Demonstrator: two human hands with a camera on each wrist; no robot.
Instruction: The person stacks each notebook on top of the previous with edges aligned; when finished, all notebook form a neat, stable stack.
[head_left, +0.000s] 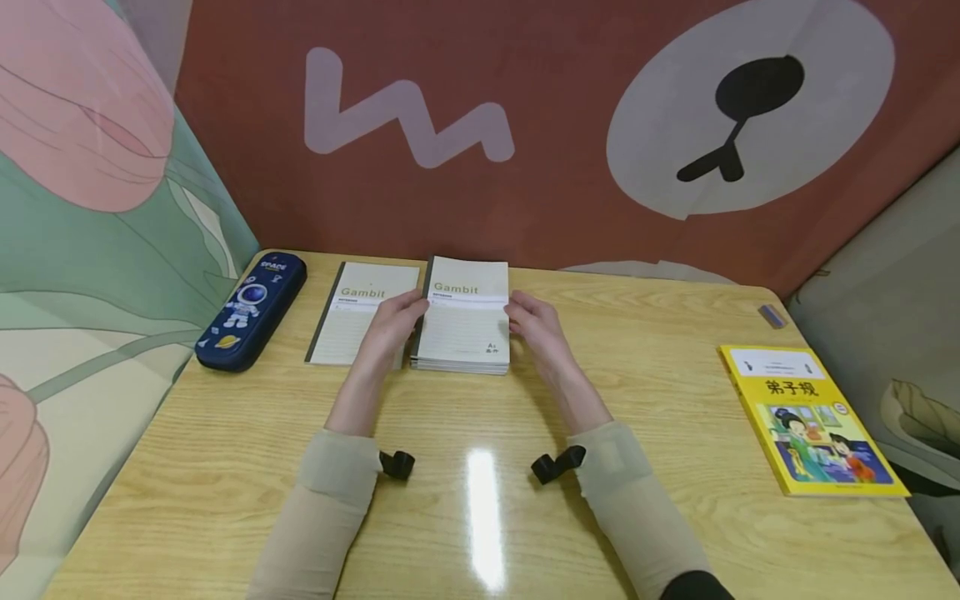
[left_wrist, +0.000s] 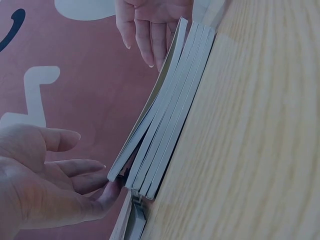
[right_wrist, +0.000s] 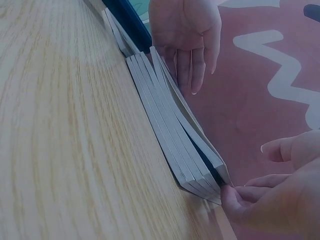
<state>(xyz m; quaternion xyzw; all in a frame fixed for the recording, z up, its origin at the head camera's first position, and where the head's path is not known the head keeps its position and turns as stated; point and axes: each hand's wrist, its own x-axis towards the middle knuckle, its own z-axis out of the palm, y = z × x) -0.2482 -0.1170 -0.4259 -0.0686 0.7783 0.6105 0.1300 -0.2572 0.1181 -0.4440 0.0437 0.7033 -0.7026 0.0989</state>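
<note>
A stack of Gambit notebooks lies on the table in front of me, several deep, between my two hands. At its left side is my left hand, palm facing inward, one fingertip right at the edge of the top notebook. From the right, my right hand meets the opposite edge, its fingers loosely bent. In both wrist views the top notebook bows upward at its ends, leaving a gap above those below. Another Gambit notebook lies just left of the stack, partly covered by my left hand.
A navy pencil case with an astronaut print lies at the table's left edge. On the right are a yellow picture-covered book and a small eraser. The printed wall stands directly behind the table.
</note>
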